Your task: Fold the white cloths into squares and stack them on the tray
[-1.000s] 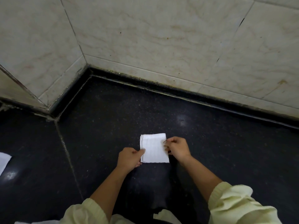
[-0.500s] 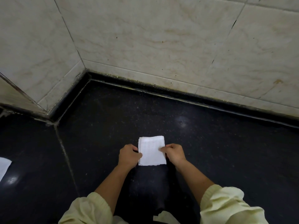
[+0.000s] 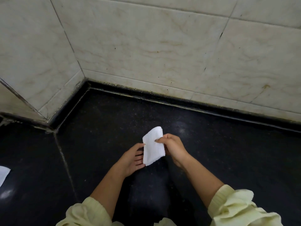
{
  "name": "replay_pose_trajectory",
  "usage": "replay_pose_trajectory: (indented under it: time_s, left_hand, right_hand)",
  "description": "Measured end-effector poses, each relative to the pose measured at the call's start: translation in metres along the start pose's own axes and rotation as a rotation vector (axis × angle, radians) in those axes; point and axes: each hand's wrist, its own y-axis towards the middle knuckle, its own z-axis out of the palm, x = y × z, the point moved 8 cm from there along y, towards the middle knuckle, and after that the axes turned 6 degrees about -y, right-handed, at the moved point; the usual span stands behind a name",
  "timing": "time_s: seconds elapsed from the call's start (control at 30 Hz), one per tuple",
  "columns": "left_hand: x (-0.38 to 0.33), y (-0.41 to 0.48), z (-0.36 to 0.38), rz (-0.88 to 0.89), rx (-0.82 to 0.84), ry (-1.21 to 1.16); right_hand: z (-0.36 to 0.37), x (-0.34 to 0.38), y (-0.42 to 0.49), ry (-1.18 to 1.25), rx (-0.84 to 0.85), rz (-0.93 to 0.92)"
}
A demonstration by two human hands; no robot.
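**White square lifted: folding looks done, stacking comes next**

White cloth (image 3: 153, 146), which half a second ago lay flat on the dark stone surface (image 3: 228, 152) as a neat square with a hand at each side, is now up off that surface and tilted, one corner pointing toward the tiled wall (image 3: 146, 46). The right hand (image 3: 174, 147) has taken it over, with thumb and curled fingers pinching the cloth's right edge near the top, so the lower part hangs and bows slightly. The left hand (image 3: 132, 158) has let go of its pinch and lies open, palm up with the fingers spread just beside and partly behind the cloth's left edge. Whether those fingertips actually touch the fabric is hard to tell from this angle.

For the task, this reads as the end of folding for this piece and the start of carrying it to the stack. The tray is not in view, so where it must go cannot be judged. A single pinch on one edge leaves the layers free to slide apart, and the open left hand seems placed to support them. A white scrap (image 3: 4, 174) shows at the far left edge, possibly another cloth.
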Motion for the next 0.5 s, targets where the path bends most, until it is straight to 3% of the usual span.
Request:
replay_pose_trajectory:
  time_s: [0.27,0.5]
  left_hand:
    - [-0.009,-0.016,0.058,0.119,0.178,-0.113]
    - [-0.023,-0.031,0.113,0.241,0.277,0.109]
  right_hand:
    - [-0.053,0.008,-0.027,0.128,-0.055,0.024]
    - [-0.112,-0.004,-0.061,0.313,-0.148,0.051]
